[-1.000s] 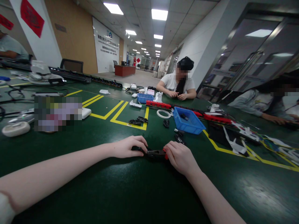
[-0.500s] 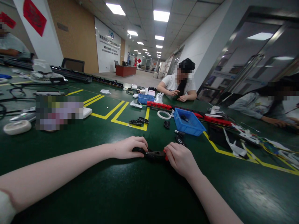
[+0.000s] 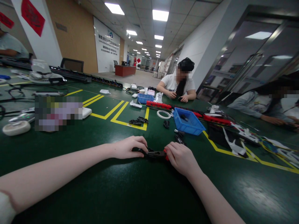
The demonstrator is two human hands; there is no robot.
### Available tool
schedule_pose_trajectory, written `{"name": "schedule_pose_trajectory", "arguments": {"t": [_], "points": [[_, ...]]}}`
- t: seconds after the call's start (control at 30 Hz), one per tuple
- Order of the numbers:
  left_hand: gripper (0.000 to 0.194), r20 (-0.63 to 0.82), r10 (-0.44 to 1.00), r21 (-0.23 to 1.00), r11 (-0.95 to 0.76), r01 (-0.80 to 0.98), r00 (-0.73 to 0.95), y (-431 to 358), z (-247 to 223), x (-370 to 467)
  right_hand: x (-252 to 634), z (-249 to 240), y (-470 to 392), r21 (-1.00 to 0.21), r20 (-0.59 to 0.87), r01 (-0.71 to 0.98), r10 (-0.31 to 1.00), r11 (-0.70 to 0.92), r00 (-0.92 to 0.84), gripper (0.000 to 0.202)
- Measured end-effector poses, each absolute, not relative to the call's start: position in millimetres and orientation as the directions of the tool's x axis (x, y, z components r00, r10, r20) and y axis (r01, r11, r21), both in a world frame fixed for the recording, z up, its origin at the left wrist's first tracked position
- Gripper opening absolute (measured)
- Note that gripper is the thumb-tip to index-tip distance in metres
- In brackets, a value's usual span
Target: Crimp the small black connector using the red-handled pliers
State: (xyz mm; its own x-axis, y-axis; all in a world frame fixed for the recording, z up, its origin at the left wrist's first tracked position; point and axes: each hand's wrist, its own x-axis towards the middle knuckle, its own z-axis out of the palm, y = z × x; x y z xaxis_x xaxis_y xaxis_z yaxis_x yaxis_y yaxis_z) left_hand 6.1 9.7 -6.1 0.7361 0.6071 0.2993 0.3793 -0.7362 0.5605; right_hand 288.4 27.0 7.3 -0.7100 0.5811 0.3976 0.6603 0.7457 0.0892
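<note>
Near the middle of the green table, my left hand is closed round a black part. My right hand grips red-handled pliers, whose dark jaws point left and meet the black part. Where jaws and part touch is too dark to make out. Just beyond my right hand lie black pieces. A small black piece rests farther back, and more black parts sit inside a yellow-taped outline.
A blue tray holding a dark item stands behind my right hand, beside a white ring. Red strips run behind them. At the left are a white mouse-like object and cables. A person sits across the table.
Both hands keep almost the same place and grip. The pliers' jaws and the black part have tilted slightly. The person across has shifted their hands a little.
</note>
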Motion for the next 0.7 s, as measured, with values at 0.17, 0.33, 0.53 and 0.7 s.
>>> {"name": "schedule_pose_trajectory", "arguments": {"t": [0.17,0.33,0.53,0.7], "points": [[0.019,0.309,0.604,0.562,-0.739,0.371,0.735,10.5,-8.5,6.1,291.4,6.4,30.0,0.084,0.402,0.664,0.584,0.743,-0.705,0.041],[0.019,0.296,0.611,0.587,-0.723,0.365,0.734,10.9,-7.7,6.1,289.0,5.6,28.5,0.070,0.396,0.657,0.583,0.751,-0.709,0.041],[0.020,0.273,0.623,0.630,-0.691,0.353,0.733,11.7,-6.4,5.6,287.8,5.6,26.4,0.051,0.397,0.657,0.588,0.752,-0.705,0.041],[0.020,0.276,0.628,0.653,-0.678,0.337,0.728,13.2,-8.4,5.0,287.0,4.8,25.2,0.045,0.405,0.656,0.587,0.753,-0.701,0.041]]}}
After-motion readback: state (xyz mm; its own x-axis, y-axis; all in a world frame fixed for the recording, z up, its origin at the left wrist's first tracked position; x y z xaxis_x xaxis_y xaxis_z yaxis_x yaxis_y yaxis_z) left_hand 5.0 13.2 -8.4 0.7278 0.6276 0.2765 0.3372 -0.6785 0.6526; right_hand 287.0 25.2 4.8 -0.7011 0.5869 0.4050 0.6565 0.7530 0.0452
